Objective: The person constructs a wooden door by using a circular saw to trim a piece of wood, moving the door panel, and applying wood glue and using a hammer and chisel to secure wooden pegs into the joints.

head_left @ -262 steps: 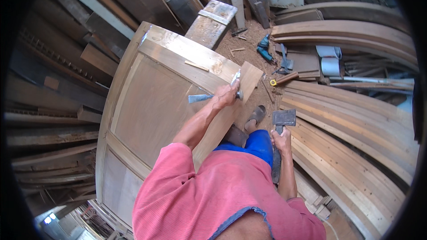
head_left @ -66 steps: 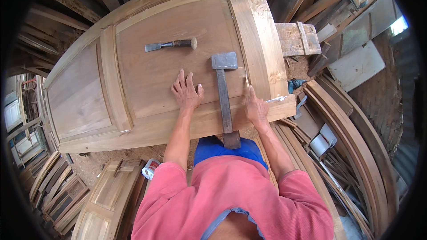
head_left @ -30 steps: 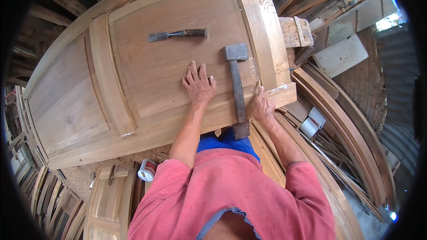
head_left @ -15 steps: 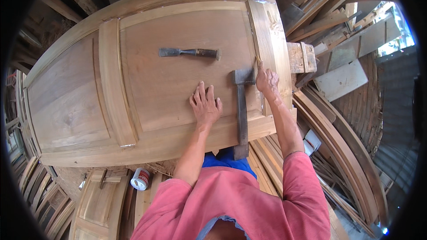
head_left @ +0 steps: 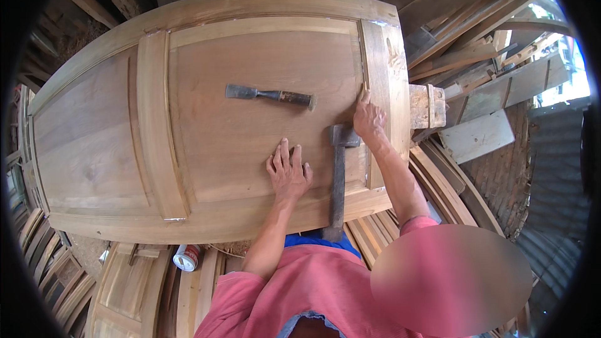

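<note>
A panelled wooden door lies flat before me. My left hand rests on its large middle panel, fingers spread, holding nothing. At the panel's right edge my right hand is closed, its index finger stretched along the groove. Between its fingertips shows the end of a thin light wooden strip; the rest is hidden by the hand. Just left of that hand lies a hammer with a dark block head, its handle reaching over the door's near edge. Farther up the panel lies a wide-bladed chisel, blade to the left.
A worn timber block juts out beyond the door's right end. Below the near edge stand a red and white can and another panelled piece. Stacked boards lie at right, with more planks along the far side.
The whole view has shifted, so the door, hammer and chisel sit lower. My right hand has slid slightly farther away along the groove. My left hand stays on the panel.
</note>
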The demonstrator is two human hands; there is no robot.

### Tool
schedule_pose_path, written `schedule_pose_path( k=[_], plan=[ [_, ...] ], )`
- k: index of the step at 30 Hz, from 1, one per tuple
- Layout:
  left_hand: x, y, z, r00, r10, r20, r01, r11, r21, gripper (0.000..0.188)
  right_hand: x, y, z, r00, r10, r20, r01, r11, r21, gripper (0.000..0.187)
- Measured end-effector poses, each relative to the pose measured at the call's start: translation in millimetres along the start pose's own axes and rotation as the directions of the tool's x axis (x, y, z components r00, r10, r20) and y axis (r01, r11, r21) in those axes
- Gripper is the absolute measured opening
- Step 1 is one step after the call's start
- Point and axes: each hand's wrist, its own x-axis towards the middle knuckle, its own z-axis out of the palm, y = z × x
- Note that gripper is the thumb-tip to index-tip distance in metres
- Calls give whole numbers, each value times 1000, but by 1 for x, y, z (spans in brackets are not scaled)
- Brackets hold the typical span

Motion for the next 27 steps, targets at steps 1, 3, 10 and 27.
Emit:
schedule_pose_path(
  k=[1,3,10,27],
  plan=[
    [0,1,-1,1000,11,-1,-11,1000,6,63,6,2,-2,1000,3,-6,-3,1000,-1,58],
    [3,1,-2,1000,15,-7,-15,1000,16,63,28,3,-7,997,-10,-72,12,1000,19,55],
    [5,4,0,998,38,-45,-40,998,-42,63,157,-3,-49,956,-75,-283,67,997,-39,49],
    [-6,1,-1,998,-23,60,27,997,-66,65,187,-15,-56,977,-147,-152,135,987,-89,44]
  ],
)
